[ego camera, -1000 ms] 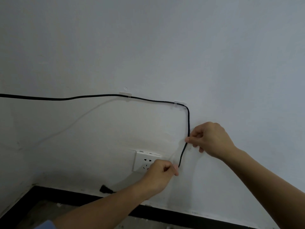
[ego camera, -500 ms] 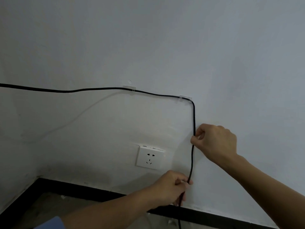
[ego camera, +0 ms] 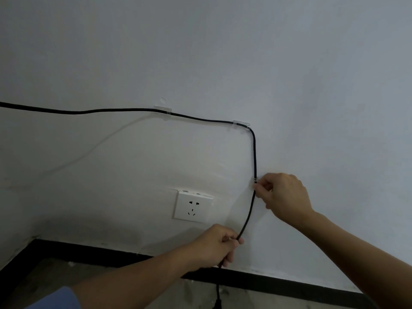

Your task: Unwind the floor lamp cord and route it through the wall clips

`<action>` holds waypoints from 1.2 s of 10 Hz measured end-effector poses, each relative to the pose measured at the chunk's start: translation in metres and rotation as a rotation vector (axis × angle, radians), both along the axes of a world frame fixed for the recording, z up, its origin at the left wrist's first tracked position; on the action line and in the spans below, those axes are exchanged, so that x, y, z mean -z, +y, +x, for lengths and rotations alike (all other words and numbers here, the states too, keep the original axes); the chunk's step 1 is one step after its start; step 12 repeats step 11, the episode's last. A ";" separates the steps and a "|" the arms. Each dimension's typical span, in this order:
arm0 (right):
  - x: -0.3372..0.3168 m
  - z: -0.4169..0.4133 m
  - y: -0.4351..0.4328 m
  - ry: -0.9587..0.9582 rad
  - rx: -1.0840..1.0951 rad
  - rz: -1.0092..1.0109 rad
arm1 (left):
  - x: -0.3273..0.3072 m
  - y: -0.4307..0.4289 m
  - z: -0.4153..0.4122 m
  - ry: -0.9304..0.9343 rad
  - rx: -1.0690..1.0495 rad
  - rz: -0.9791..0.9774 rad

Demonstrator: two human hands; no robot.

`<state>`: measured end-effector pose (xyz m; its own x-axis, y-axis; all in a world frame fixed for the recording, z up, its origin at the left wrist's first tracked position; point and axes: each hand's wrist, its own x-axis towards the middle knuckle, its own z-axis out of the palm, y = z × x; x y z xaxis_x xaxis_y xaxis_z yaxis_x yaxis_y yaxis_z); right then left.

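Note:
A black lamp cord (ego camera: 254,152) runs in from the left along the white wall. It passes through a clear clip (ego camera: 163,109) and a second clear clip (ego camera: 241,124), then bends down. My right hand (ego camera: 283,192) pinches the cord against the wall at a third small clip (ego camera: 254,180). Lower down, my left hand (ego camera: 215,248) is shut around the cord, which slants down to it. Below that fist the cord hangs toward the floor, and its dark end (ego camera: 217,302) shows at the bottom edge.
A white wall socket (ego camera: 192,207) sits left of the vertical run of cord. A black skirting board (ego camera: 93,253) lines the foot of the wall, above a grey floor (ego camera: 44,277). The room corner lies at the far left.
My left hand has slid down the cord from beside the socket to near the skirting. The vertical run is now pulled straighter, and my right hand stays pinching at mid-height.

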<state>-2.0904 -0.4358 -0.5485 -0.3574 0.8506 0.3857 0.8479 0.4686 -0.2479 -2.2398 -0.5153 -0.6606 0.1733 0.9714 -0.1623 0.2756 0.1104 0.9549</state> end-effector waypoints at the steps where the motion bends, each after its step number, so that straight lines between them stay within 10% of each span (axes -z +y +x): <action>1: -0.003 0.003 0.002 0.189 -0.074 -0.174 | 0.004 0.002 -0.007 0.064 -0.028 0.021; 6: -0.004 -0.002 -0.002 0.140 -0.079 -0.285 | 0.010 0.010 -0.030 0.488 -0.214 0.173; 9: -0.008 -0.017 -0.017 -0.377 0.069 0.071 | -0.028 0.005 -0.071 0.594 -0.391 0.350; 12: -0.038 -0.023 -0.025 -0.305 -0.002 0.110 | -0.063 -0.003 -0.103 0.793 -0.600 0.510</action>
